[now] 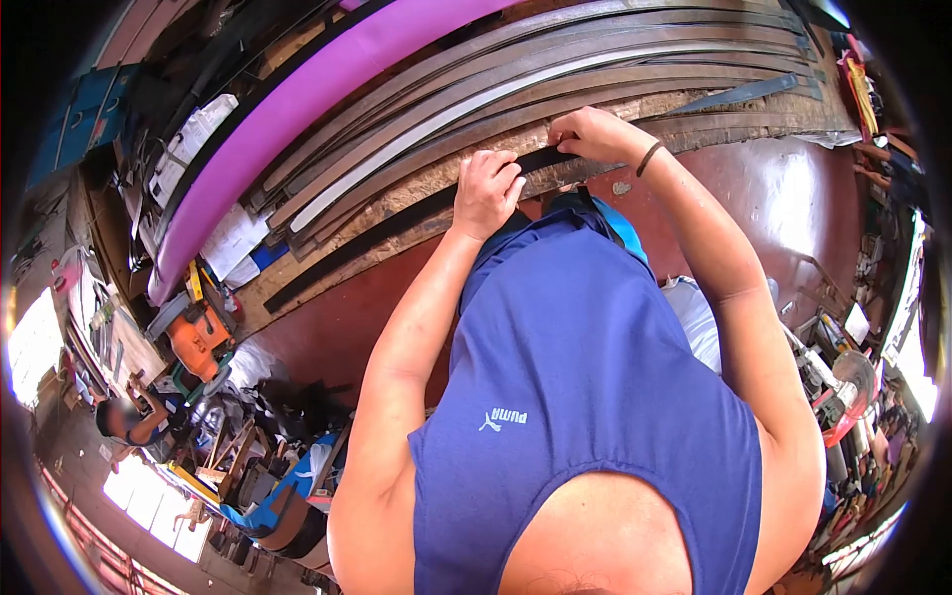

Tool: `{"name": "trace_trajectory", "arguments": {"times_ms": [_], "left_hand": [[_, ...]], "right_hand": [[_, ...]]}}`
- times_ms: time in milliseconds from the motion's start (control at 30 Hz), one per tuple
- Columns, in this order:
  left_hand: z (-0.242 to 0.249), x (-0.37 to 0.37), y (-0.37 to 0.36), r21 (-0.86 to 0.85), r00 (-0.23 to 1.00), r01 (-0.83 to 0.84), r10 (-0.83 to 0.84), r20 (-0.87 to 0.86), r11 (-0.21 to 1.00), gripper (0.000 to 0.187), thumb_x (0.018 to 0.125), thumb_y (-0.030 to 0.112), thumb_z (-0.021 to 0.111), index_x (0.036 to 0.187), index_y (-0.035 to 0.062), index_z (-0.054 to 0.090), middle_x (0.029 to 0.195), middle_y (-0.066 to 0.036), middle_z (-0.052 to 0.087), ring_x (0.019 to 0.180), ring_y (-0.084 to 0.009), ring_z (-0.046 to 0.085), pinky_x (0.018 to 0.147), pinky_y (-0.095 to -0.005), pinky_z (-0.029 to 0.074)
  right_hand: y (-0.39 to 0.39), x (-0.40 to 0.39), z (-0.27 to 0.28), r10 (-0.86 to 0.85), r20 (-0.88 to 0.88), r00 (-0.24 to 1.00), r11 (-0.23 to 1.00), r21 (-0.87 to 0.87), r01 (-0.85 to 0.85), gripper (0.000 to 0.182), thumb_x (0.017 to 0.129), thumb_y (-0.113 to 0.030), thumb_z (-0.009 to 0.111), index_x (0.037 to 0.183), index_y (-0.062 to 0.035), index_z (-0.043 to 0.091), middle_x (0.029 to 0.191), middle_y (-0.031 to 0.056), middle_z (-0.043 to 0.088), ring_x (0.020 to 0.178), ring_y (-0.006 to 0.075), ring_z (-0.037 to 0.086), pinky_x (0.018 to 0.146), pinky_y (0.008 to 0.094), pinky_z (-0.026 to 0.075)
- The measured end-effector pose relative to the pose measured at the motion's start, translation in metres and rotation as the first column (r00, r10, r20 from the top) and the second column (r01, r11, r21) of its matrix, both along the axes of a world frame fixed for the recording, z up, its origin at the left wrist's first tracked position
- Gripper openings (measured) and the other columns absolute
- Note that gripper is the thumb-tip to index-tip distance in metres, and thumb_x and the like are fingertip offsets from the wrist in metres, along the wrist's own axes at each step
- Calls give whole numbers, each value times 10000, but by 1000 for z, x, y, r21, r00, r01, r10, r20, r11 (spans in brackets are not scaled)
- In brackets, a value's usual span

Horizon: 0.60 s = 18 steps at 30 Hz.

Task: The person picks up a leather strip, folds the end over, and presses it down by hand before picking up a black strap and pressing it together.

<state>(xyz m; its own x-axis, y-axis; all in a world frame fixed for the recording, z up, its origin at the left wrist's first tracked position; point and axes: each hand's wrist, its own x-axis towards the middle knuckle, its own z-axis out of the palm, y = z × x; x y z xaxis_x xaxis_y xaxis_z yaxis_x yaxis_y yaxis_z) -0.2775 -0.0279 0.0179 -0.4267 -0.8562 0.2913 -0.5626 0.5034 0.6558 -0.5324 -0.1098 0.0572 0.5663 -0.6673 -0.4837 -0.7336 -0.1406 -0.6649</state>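
A long black strip (397,220) lies along the near edge of the wooden bench (342,241), running from lower left to my hands. My left hand (486,193) is closed over the strip, its fingers curled and pressed down. Farther right, my right hand (593,135) pinches the strip near its right end with bent fingers. The part under my fingers is hidden. Beyond my hands, several long brown strips (595,52) lie side by side, with a white strip (397,151) among them. A blue-grey strip (739,94) lies to the right of my right hand.
A large purple sheet (243,164) curves along the bench's far left side. An orange tool (198,339) sits beyond the left end, near papers (233,238). At lower left another person (149,421) is among cluttered materials. A fan (853,377) stands at right.
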Motion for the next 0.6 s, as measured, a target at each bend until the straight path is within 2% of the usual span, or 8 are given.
{"name": "trace_trajectory", "arguments": {"times_ms": [67, 167, 267, 367, 467, 600], "left_hand": [[5, -3, 0, 8, 1000, -9, 9, -1, 1000, 177, 799, 136, 770, 946, 98, 679, 1104, -38, 668, 1035, -285, 603, 873, -432, 444], [1, -7, 0, 13, 1000, -24, 24, 6, 1000, 180, 798, 137, 769, 946, 97, 676, 1101, -36, 664, 1037, -283, 600, 877, -434, 440], [-2, -13, -1, 10, 1000, -23, 23, 2, 1000, 184, 793, 132, 769, 944, 97, 670, 1094, -40, 659, 1042, -283, 597, 878, -434, 438], [-2, -18, -1, -11, 999, -32, 33, 7, 999, 189, 785, 122, 767, 940, 95, 663, 1088, -49, 654, 1043, -287, 595, 881, -434, 436], [-3, -18, -1, 3, 1000, -29, 29, -4, 1000, 179, 783, 110, 758, 927, 89, 652, 1085, -60, 652, 1040, -296, 594, 882, -435, 436], [-2, -20, 0, 33, 999, -30, 29, 13, 999, 172, 783, 109, 748, 913, 81, 639, 1084, -70, 649, 1032, -306, 591, 883, -437, 436]], "right_hand": [[1, -3, -10, 2, 13, 1000, 1000, -20, -2, 199, 867, -177, 693, 1051, -110, 728, 927, 122, 751, 911, 334, 714, 806, 449, 545], [3, -2, -10, -17, 15, 1000, 1000, -26, 17, 191, 872, -174, 686, 1045, -106, 729, 921, 130, 749, 915, 337, 714, 812, 448, 547], [4, 0, -6, -22, 36, 999, 998, -66, 25, 175, 868, -103, 685, 1029, -46, 724, 908, 149, 738, 865, 337, 705, 787, 430, 542], [6, 2, 2, -40, 19, 999, 996, -82, 42, 172, 875, -116, 679, 1030, -58, 726, 899, 152, 734, 858, 342, 701, 785, 434, 541], [6, -1, -9, -50, 15, 999, 996, -69, 51, 176, 884, -198, 665, 1017, -104, 733, 931, 153, 743, 924, 374, 703, 821, 480, 544], [6, -1, -9, -34, 17, 999, 993, -112, 36, 162, 881, -200, 667, 993, -103, 733, 917, 157, 741, 917, 375, 705, 815, 483, 549]]}}
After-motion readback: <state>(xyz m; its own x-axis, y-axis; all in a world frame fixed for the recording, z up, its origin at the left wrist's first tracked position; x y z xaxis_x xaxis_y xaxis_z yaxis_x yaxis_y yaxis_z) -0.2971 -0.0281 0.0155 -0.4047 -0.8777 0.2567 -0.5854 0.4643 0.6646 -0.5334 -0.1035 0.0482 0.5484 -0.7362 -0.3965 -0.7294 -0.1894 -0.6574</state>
